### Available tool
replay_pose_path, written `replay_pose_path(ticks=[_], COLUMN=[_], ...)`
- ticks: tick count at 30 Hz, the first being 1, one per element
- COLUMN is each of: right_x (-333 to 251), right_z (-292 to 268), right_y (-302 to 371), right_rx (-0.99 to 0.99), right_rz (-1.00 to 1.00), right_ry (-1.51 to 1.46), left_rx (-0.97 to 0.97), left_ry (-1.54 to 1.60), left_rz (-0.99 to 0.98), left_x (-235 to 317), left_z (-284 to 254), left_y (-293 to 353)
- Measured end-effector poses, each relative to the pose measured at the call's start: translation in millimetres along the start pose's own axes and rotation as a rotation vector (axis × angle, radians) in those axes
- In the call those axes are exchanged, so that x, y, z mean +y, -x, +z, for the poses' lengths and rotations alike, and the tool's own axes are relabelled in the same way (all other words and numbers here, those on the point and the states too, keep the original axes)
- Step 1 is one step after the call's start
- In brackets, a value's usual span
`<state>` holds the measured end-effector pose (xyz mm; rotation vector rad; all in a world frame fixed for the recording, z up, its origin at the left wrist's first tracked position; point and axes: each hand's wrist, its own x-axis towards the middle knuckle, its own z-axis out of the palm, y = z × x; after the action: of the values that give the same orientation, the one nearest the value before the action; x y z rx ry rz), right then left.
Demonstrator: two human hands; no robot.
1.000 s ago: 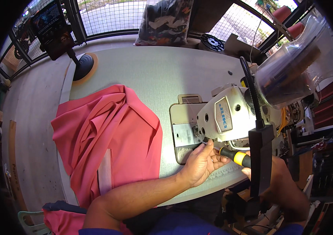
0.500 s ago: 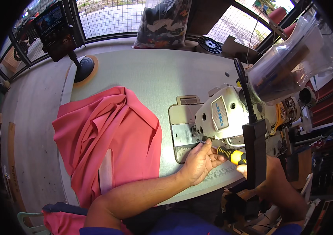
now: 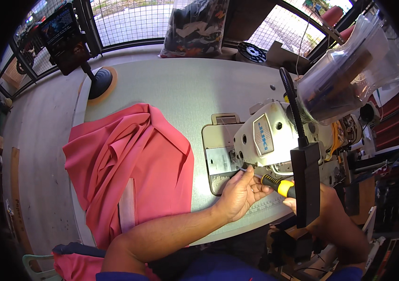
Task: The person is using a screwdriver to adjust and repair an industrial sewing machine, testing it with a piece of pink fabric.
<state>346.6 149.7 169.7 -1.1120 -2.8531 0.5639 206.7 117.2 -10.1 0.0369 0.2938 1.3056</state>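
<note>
Under the head of the white sewing machine (image 3: 251, 138), my left hand (image 3: 240, 199) has thumb and forefinger pinched together beside the needle area. A small dark piece shows at the fingertips, but what they hold is too small to name. My right hand (image 3: 321, 206) grips the yellow and black handle of a screwdriver (image 3: 281, 186). The black lamp (image 3: 305, 187) covers much of that hand. Pointing left toward the machine, the screwdriver passes behind my left fingers, which hide its tip. Left of the machine lies a heap of pink fabric (image 3: 134, 159) with a pale strip, beside my left forearm.
A device on a stand (image 3: 101, 84) is at the table's far left. A clear plastic container (image 3: 345, 75) holding items rises over the machine at right. Behind the pale tabletop (image 3: 180, 84) stand a bag of scraps (image 3: 195, 30) and a black reel (image 3: 252, 52).
The screwdriver handle has turned slightly in my right hand and shifted a little right. My left hand stays almost still at the machine. The fabric has not moved.
</note>
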Motion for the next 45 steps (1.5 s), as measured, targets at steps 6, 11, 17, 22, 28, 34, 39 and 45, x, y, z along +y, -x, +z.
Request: replay_pose_path(ticks=[6,11,17,22,28,34,39,45], right_x=[12.0,10.8,11.0,19.0,26.4,43.4,46.7,27.8], right_z=[7.6,10.7,16.1,26.1,33.4,50.1,60.8,64.0], right_y=[-2.6,-1.0,4.1,18.7,84.9,134.9,140.4,115.5], right_rx=[0.051,0.089,0.210,0.326,0.363,0.451,0.386,0.285], right_rz=[-0.041,-0.039,0.035,0.087,0.235,0.122,-0.068,-0.183], right_ry=[0.053,0.205,0.157,0.040,-0.235,-0.328,-0.441,-0.620], left_rx=[0.002,0.019,0.048,0.072,0.100,0.123,-0.009,-0.363], left_ry=[-0.004,-0.010,-0.071,-0.135,-0.400,-0.989,-2.042,-2.266], left_rz=[0.013,0.009,-0.014,0.029,-0.156,-0.264,0.663,0.686], left_x=[-0.4,-0.1,-3.6,-9.0,-23.6,-27.3,-18.5,4.0], left_z=[-0.2,-0.9,1.0,8.3,5.2,23.5,42.8,35.6], left_y=[-1.3,-0.4,1.2,3.2,23.2,79.8,120.4,139.8])
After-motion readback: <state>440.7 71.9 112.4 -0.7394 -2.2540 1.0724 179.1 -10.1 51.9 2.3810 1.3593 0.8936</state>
